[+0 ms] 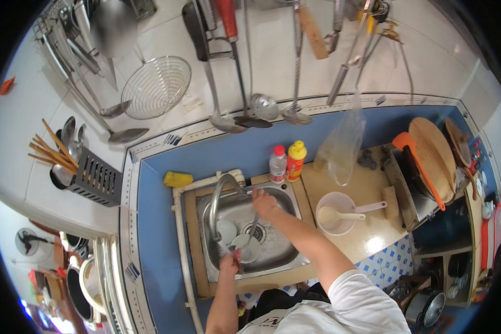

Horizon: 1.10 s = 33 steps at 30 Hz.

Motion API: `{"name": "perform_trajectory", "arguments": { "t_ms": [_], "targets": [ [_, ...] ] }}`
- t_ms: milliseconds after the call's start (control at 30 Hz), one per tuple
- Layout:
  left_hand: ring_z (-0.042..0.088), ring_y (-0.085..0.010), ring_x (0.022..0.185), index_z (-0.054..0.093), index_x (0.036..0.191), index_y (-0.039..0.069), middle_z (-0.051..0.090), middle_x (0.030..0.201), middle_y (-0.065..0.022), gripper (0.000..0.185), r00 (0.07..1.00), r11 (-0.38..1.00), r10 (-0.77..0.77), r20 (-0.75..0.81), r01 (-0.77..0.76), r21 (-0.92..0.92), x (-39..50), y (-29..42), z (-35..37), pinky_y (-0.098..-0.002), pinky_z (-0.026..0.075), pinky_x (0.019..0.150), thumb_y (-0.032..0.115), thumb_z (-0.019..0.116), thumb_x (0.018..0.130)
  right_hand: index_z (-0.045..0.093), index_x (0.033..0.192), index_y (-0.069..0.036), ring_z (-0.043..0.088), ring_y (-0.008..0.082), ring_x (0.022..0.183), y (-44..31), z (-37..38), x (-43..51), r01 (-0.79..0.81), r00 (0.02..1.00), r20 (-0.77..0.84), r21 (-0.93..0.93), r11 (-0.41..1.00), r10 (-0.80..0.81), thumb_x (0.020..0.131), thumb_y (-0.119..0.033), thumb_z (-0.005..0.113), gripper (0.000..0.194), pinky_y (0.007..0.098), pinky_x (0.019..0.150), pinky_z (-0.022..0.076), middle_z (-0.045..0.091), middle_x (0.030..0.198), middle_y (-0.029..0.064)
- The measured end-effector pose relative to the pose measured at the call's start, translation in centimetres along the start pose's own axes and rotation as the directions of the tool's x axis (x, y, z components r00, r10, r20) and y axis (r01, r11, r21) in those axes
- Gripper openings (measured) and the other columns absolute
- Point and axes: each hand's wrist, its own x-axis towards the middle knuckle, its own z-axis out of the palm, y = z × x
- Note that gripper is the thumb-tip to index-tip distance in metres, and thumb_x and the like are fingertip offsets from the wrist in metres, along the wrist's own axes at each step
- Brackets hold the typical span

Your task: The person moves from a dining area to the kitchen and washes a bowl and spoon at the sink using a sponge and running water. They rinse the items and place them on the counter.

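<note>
My right hand (265, 204) reaches across the steel sink (282, 250) to the faucet lever (249, 191), with its fingers on it. The curved faucet spout (213, 213) arches over the left side of the basin. Under its mouth, my left hand (231, 263) grips a narrow pale utensil (224, 248), whose exact kind I cannot tell. A white bowl (250, 251) sits in the basin beside that hand, and another white dish (226, 231) lies behind it. A slim grey object (254, 224) slants over the drain (259, 232).
A clear bottle (278, 165) and a yellow bottle (296, 160) stand behind the sink. On the right counter sit a white tub (332, 231) with a ladle (334, 215) and a stove (405, 188). A yellow sponge (178, 179) rests at back left; utensils hang above, including a wire strainer (156, 87).
</note>
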Motion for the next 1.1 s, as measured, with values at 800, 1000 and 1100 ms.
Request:
{"name": "perform_trajectory", "arguments": {
  "t_ms": [800,1000,1100],
  "targets": [
    [0.038,-0.0062,0.041,0.053,0.09,0.001,0.059,0.073,-0.008,0.011,0.956,0.955,0.279,0.092,-0.286,0.076,-5.8,1.3,2.7,-0.0202,0.027,0.034,0.009,0.046,0.088,0.056,0.101,-0.002,0.059,0.0257,0.092,1.9,-2.6,2.4,0.256,0.959,0.131,-0.017,0.967,-0.251,0.077,-0.007,0.047,0.026,0.0314,0.076,0.048,0.06,0.1,0.0131],
    [0.035,-0.0074,0.039,0.052,0.077,0.006,0.045,0.053,0.0013,0.02,0.993,0.993,0.114,-0.016,-0.115,-0.024,-7.3,2.4,3.8,-0.0212,0.026,0.033,0.019,0.043,0.09,0.032,0.126,0.004,0.046,0.0282,0.11,0.7,-4.5,-0.4,0.118,0.993,-0.022,-0.025,0.993,-0.118,0.077,-0.008,0.051,0.054,0.0371,0.085,0.0424,0.047,0.114,0.0201],
    [0.032,-0.0083,0.035,0.05,0.07,0.007,0.036,0.046,0.004,0.029,0.942,0.927,-0.103,0.32,0.207,-0.311,-5.5,3.2,1.9,-0.0221,0.023,0.031,0.025,0.039,0.09,0.029,0.127,0.003,0.044,0.0292,0.108,-2.6,-1.0,-5.8,0.08,0.912,-0.401,0.39,0.917,0.091,0.079,-0.01,0.053,0.055,0.0442,0.084,0.0389,0.044,0.115,0.0205]
  ]
}}
